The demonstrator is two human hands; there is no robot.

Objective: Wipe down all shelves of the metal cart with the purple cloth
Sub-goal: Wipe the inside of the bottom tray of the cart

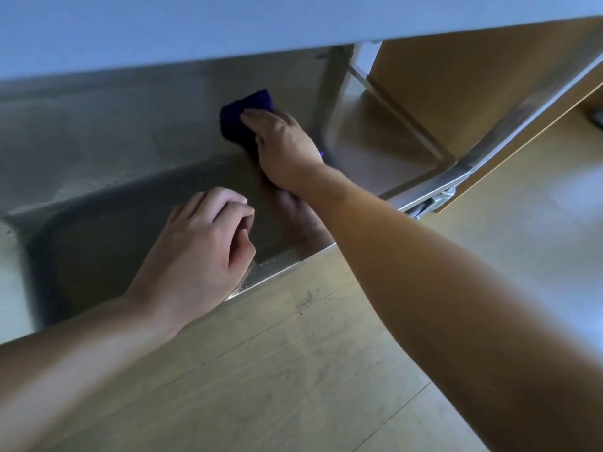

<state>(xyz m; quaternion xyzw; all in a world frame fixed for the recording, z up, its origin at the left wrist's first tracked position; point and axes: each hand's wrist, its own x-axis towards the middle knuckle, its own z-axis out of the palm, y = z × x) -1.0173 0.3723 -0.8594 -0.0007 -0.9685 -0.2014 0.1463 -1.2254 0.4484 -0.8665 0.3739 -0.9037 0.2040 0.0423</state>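
Observation:
The bottom metal shelf (pixel 137 230) of the cart lies low in front of me, under another shelf (pixel 228 24) that fills the top of the view. The purple cloth (pixel 235 115) is bunched against the far inner part of the shelf, near the right rear post (pixel 332 93). My right hand (pixel 284 148) lies on top of it, fingers flat and pressing it onto the metal. My left hand (pixel 199 246) hovers at the shelf's front rim (pixel 280 265) with its fingers curled in, holding nothing.
Wooden floor (pixel 293 370) spreads below and to the right of the cart. A wooden cabinet panel (pixel 473 86) stands close behind the cart's right end. A caster (pixel 434 203) shows under the right corner.

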